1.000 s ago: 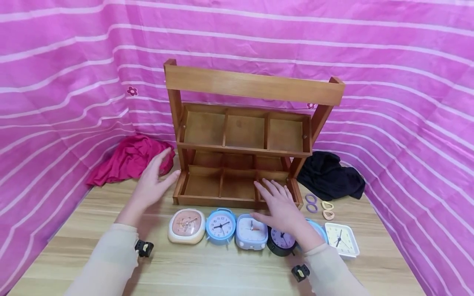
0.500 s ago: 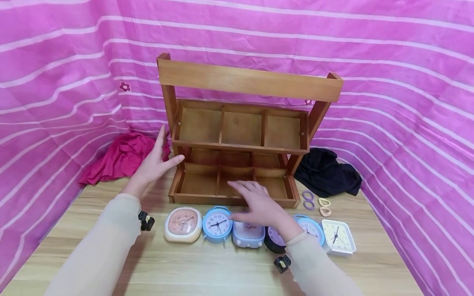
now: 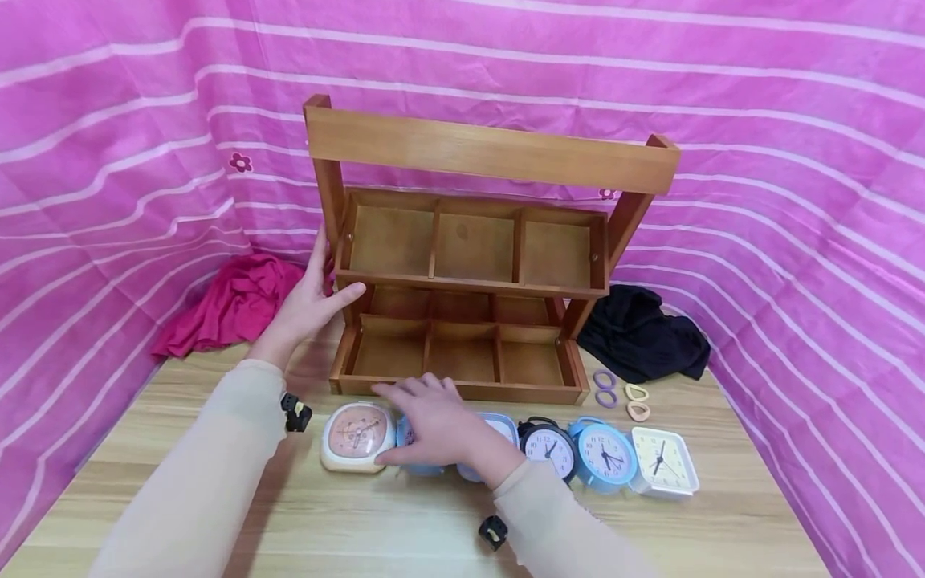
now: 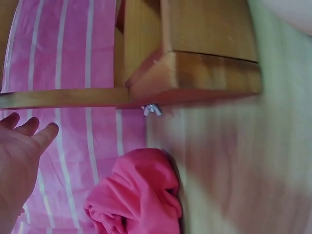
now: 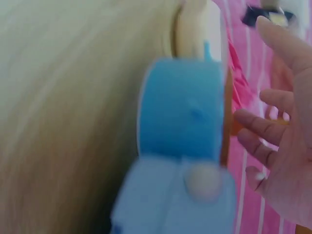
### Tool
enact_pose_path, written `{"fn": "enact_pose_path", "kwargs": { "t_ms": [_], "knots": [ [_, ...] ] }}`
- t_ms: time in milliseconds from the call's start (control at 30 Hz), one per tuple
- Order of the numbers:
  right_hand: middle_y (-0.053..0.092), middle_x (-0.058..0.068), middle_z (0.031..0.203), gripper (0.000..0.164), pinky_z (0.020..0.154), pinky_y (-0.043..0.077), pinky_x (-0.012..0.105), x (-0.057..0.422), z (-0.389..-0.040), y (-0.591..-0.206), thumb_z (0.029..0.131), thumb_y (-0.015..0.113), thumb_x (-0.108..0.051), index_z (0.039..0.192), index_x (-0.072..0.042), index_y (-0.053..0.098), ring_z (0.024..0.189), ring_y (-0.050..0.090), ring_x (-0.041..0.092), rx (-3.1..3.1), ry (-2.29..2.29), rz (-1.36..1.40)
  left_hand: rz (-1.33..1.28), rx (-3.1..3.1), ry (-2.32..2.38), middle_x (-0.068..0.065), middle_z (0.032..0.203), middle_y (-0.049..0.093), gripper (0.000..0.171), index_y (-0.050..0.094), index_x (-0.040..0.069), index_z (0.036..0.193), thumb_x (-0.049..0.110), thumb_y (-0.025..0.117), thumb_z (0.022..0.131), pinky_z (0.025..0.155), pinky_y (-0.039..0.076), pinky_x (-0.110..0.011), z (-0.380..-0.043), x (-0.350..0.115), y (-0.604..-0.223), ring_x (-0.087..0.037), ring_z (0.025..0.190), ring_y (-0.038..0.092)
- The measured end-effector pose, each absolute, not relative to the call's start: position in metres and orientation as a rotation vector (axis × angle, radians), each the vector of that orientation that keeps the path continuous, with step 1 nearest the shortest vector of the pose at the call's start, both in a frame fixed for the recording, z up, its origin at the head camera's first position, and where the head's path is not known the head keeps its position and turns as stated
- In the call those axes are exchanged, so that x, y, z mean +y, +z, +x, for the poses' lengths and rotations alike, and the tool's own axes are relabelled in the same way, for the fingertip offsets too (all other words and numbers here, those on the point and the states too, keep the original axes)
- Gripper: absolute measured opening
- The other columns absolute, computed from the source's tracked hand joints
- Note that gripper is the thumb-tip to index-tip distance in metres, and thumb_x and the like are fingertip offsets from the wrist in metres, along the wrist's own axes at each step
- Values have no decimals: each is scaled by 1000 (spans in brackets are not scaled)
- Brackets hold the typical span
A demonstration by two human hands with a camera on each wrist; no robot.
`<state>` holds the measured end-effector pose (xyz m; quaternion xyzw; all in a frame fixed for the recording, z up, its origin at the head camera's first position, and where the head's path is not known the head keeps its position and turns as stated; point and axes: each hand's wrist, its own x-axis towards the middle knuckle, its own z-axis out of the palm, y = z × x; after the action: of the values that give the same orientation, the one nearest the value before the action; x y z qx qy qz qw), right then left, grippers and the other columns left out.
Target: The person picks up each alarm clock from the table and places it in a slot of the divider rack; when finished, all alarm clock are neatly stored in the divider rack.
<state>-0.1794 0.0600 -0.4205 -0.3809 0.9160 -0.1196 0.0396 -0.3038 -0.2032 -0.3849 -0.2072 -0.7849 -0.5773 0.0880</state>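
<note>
A two-tier wooden shelf point(image 3: 462, 393) with divided trays stands at the back of the table. My left hand point(image 3: 312, 309) is at its left side, fingers extended along the upright and thumb near the upper tray's corner. Along the shelf's front runs a row of alarm clocks. My right hand point(image 3: 433, 425) hovers with spread fingers over the round blue clock point(image 5: 180, 109), hiding most of it. Its thumb and fingertips reach toward the cream-rimmed clock point(image 3: 358, 438) with a pink face. The light blue square clock point(image 5: 170, 200) is partly covered by the right wrist.
A black clock point(image 3: 548, 451), another blue clock point(image 3: 605, 454) and a white square clock point(image 3: 662, 461) continue the row rightward. Purple and beige rings point(image 3: 637, 411) lie near a black cloth point(image 3: 643, 337). A pink cloth point(image 3: 227, 305) lies at the left; striped pink curtain encloses the table.
My right hand has swept left along the row, from over the black clock to over the round blue one. My left hand has moved forward and up to the shelf's left side.
</note>
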Motion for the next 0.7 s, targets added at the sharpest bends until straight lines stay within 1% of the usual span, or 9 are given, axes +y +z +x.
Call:
{"fn": "enact_pose_path", "kwargs": {
  "t_ms": [67,133,233,300,400,533,700],
  "knots": [
    [55,-3,149,98,107,39,47,51,-177,-425,81,72,-77,161,-31,40,134,48,23,2813,-293,-1163,-622,-2328,-1705,-1,175,12,108,-7,46,165,20,74,98,124,24,-56,-308,-200,-382,-31,156,23],
    [57,-5,146,98,105,40,44,42,-174,-430,79,72,-80,159,-32,42,132,48,21,2827,-232,-1153,-619,-2324,-1680,3,175,12,106,-5,46,166,23,74,98,124,25,-55,-311,-199,-379,-29,156,25],
    [57,-7,141,100,96,40,37,33,-172,-437,76,72,-83,158,-34,44,125,49,18,2850,-173,-1122,-579,-2350,-1647,1,174,16,105,-3,46,166,30,75,97,124,24,-55,-314,-197,-376,-29,155,26],
    [58,-8,140,102,90,39,34,29,-171,-441,73,72,-84,158,-35,44,120,49,15,2865,-156,-1093,-541,-2383,-1620,-4,173,19,106,-3,46,166,35,76,96,124,24,-58,-314,-197,-375,-32,154,29],
    [58,-8,140,104,89,39,34,26,-170,-444,71,74,-85,157,-35,45,118,50,14,2878,-166,-1054,-467,-2432,-1584,-8,172,23,107,-4,47,165,40,76,95,123,25,-61,-315,-196,-374,-36,152,32],
    [60,-8,139,105,89,39,34,23,-172,-445,69,76,-85,157,-35,46,116,51,14,2882,-186,-1013,-440,-2446,-1555,-12,171,24,109,-6,45,166,42,76,95,121,26,-64,-316,-195,-376,-41,151,33],
    [61,-8,138,105,88,37,33,19,-175,-446,68,81,-79,157,-36,46,115,51,14,2852,-234,-966,-446,-2426,-1578,-10,171,24,108,-5,50,164,42,77,95,121,28,-63,-317,-195,-379,-39,150,35]
  ]
}}
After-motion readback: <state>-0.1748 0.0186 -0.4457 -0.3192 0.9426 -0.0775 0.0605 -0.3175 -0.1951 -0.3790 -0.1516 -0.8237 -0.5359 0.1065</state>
